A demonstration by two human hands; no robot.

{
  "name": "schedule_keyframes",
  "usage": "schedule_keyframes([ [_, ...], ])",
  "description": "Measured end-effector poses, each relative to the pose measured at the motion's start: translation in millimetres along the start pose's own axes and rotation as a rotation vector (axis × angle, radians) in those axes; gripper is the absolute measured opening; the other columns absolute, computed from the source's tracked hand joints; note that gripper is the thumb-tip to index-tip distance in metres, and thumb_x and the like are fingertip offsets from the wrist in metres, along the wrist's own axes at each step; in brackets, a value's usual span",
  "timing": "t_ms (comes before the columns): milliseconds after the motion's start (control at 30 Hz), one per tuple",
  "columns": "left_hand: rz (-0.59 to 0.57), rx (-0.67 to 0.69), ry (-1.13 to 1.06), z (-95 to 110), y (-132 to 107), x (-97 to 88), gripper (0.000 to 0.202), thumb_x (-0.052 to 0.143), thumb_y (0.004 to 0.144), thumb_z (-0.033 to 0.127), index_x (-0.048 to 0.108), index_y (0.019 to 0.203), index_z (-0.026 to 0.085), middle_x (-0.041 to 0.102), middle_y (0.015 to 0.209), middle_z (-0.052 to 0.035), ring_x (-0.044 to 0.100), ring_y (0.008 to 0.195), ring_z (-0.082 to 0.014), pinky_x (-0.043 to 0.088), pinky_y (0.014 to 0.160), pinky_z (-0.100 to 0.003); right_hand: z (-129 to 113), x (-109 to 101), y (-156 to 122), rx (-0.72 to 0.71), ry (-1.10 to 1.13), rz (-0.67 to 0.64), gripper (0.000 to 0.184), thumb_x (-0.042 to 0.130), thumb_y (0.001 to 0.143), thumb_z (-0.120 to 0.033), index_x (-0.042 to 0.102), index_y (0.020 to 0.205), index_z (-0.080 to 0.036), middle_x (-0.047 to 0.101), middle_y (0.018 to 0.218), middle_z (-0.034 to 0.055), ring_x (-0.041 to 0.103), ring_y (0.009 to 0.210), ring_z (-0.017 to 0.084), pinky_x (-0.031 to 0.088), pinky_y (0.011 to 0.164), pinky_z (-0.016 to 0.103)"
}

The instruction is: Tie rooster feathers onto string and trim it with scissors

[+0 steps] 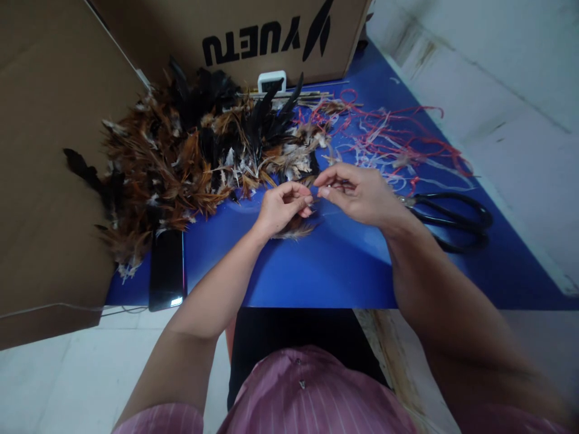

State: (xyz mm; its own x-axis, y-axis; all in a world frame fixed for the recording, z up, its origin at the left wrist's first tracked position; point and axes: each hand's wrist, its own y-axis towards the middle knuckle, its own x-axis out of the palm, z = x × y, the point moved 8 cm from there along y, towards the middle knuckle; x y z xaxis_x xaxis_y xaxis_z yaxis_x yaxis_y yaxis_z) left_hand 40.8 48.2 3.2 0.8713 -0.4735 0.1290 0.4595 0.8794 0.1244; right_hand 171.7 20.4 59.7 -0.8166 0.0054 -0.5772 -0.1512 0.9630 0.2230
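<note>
Over the front middle of the blue table, my two hands are close together. My left hand (284, 210) is closed in a pinch. A small brown feather tuft (296, 231) sticks out from under its fingers, which appear to grip it. Just to the right, my right hand (359, 193) has its thumb and forefinger brought together. What they pinch is too small to name. A large heap of brown and black feathers (181, 160) spreads behind and left of my hands. Black-handled scissors (446, 217) lie right of my right wrist, their blades partly hidden.
Pink and white strings (398, 144) lie tangled at the back right of the blue table (316, 283). Thin sticks (312, 96) lie before a small white device (272, 81). Cardboard boxes (271, 18) stand behind and at left. A phone (167, 271) rests at the front left edge.
</note>
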Motion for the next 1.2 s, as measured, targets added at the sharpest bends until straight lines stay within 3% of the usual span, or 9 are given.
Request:
schedule_keyframes([
  [433,-0.016,-0.045,0.058,-6.0,-0.8,1.6,0.037,0.079,0.072,0.046,0.063,0.084,0.015,0.066,0.059,0.0025,0.062,0.050,-0.0083,0.050,0.053,-0.021,-6.5,12.3,-0.1,-0.080,0.036,0.030,0.014,0.061,0.085,-0.036,0.067,0.089,-0.024,0.068,0.086,0.0036,0.059,0.076,0.019,0.045,0.070,0.033],
  [633,-0.054,-0.110,-0.070,-7.4,0.1,2.1,0.045,0.081,0.067,0.051,0.059,0.081,0.015,0.066,0.060,0.0015,0.063,0.051,-0.0090,0.053,0.055,-0.021,-12.8,7.0,0.9,-0.203,-0.103,0.155,0.010,0.056,0.087,-0.027,0.065,0.086,-0.024,0.067,0.088,0.0055,0.060,0.089,0.024,0.045,0.085,0.041],
  [800,-0.054,-0.159,-0.176,-9.2,-0.9,1.5,0.047,0.085,0.063,0.047,0.056,0.082,0.015,0.066,0.068,0.0016,0.065,0.055,-0.0078,0.054,0.056,-0.020,-23.4,-5.3,-1.6,-0.300,-0.204,0.242,0.013,0.052,0.085,-0.020,0.063,0.081,-0.026,0.067,0.105,0.0076,0.058,0.106,0.027,0.039,0.097,0.048],
  [967,-0.072,-0.141,-0.208,-7.6,-1.2,0.8,0.045,0.084,0.067,0.044,0.055,0.086,0.015,0.066,0.073,0.0017,0.065,0.057,-0.0074,0.055,0.057,-0.020,-26.4,-3.0,-3.9,-0.356,-0.240,0.201,0.011,0.056,0.082,-0.021,0.065,0.077,-0.026,0.068,0.094,0.0071,0.059,0.100,0.027,0.041,0.096,0.048],
  [1200,-0.079,-0.137,-0.220,-4.7,-2.4,3.0,0.047,0.086,0.064,0.046,0.055,0.083,0.015,0.065,0.069,0.0032,0.064,0.055,-0.0067,0.055,0.056,-0.019,-16.0,10.7,-1.3,-0.358,-0.258,0.103,0.011,0.060,0.081,-0.027,0.070,0.088,-0.026,0.070,0.095,0.0052,0.059,0.098,0.027,0.043,0.092,0.047],
])
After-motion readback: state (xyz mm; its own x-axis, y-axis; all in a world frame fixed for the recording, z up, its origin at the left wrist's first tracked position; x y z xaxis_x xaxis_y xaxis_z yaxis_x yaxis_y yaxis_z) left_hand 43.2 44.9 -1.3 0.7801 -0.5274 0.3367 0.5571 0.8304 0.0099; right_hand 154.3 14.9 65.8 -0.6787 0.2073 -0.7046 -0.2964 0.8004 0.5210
